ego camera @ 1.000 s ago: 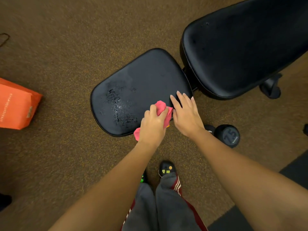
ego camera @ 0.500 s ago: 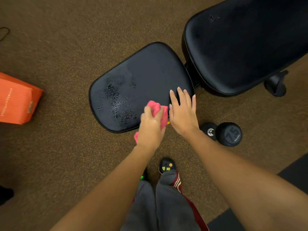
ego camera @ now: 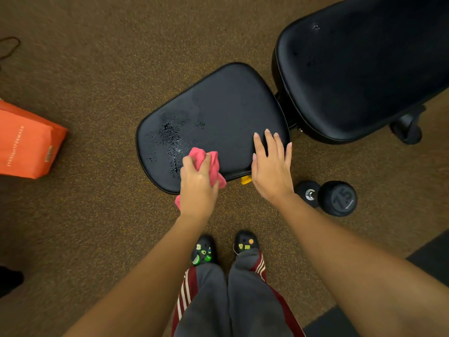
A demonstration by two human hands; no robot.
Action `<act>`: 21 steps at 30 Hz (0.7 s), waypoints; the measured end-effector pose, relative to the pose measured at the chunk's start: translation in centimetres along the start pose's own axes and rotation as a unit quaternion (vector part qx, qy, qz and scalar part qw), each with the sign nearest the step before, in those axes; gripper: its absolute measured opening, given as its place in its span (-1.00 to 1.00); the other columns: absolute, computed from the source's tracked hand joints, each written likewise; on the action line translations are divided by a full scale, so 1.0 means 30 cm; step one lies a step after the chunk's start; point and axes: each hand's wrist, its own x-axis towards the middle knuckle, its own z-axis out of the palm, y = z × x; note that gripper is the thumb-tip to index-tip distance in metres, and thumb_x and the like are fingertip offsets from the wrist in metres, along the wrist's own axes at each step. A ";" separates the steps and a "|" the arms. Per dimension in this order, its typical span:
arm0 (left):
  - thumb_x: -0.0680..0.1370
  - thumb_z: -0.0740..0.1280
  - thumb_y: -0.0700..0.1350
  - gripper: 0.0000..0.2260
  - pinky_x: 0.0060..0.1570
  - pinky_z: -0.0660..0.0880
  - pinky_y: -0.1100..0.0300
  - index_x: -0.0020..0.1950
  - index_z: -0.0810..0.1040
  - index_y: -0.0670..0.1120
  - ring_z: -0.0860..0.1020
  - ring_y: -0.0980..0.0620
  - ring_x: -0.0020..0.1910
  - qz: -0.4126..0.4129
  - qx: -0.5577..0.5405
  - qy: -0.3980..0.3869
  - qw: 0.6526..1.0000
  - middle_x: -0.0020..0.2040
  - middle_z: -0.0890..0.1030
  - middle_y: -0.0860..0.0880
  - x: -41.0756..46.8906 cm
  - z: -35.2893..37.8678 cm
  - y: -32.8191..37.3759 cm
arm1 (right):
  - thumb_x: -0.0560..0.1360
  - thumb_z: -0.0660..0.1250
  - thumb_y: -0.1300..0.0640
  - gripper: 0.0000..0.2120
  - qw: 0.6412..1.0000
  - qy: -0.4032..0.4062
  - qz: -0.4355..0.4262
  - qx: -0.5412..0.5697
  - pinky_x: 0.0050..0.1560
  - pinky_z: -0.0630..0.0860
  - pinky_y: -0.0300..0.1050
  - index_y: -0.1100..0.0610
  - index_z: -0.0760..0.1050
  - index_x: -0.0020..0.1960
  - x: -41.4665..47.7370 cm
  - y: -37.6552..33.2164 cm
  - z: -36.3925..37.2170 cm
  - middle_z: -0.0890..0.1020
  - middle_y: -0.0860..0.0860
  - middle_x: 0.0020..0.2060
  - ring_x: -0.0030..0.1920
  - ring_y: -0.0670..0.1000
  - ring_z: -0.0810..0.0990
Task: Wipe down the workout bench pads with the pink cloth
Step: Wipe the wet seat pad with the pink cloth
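While the left hand (ego camera: 198,188) clenches the bunched pink cloth (ego camera: 206,161) at the near edge of the seat pad (ego camera: 223,110), the wet patch (ego camera: 170,139) lies just beyond toward the pad's left end, nearer that hand than the right hand (ego camera: 271,171), flat and empty on the pad's right corner.

The seat pad (ego camera: 230,113) is smooth black padding, perhaps vinyl, faintly glossy and beaded with droplets. The pink cloth (ego camera: 198,153) is soft, crumpled fabric. The floor (ego camera: 97,69) is rough speckled carpet. The dumbbell (ego camera: 340,198) looks matt rubber, its handle (ego camera: 310,194) shiny metal.
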 end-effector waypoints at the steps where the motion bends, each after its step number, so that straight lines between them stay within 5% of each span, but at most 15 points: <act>1: 0.42 0.43 -0.25 -0.44 0.16 0.40 -0.06 0.40 0.35 -0.19 0.42 -0.24 0.09 0.011 0.010 -0.004 1.000 0.18 0.37 -0.28 0.003 0.006 0.011 | 0.62 0.03 0.12 -0.53 1.000 0.001 0.003 0.004 0.46 -0.05 0.25 0.13 0.09 0.51 -0.001 -0.005 0.002 0.15 0.16 0.50 0.51 0.17 0.06; 9: 0.28 0.54 -0.26 -0.40 -0.18 0.57 -0.09 0.28 0.45 -0.29 0.52 -0.27 -0.16 0.137 0.075 -0.052 0.986 0.08 0.47 -0.35 0.020 0.021 0.007 | 0.61 0.05 0.13 -0.53 1.000 0.014 0.014 0.007 0.45 -0.05 0.28 0.14 0.13 0.50 -0.001 -0.013 0.015 0.17 0.16 0.49 0.51 0.17 0.06; 16: 0.41 0.45 -0.23 -0.40 0.20 0.41 -0.07 0.42 0.34 -0.18 0.43 -0.27 0.13 0.077 0.045 -0.046 0.995 0.19 0.37 -0.30 -0.031 -0.055 -0.082 | 0.61 0.05 0.10 -0.53 1.000 0.017 0.010 0.009 0.45 -0.10 0.26 0.12 0.13 0.50 -0.013 -0.039 -0.003 0.16 0.16 0.49 0.51 0.16 0.06; 21: 0.44 0.41 -0.22 -0.41 0.24 0.37 0.00 0.44 0.30 -0.18 0.39 -0.23 0.20 0.023 0.025 -0.002 0.999 0.20 0.34 -0.28 -0.059 -0.096 -0.114 | 0.61 0.09 0.10 -0.52 0.996 0.001 -0.085 0.023 0.46 -0.03 0.22 0.16 0.15 0.50 -0.012 -0.139 0.002 0.22 0.19 0.47 0.49 0.19 0.13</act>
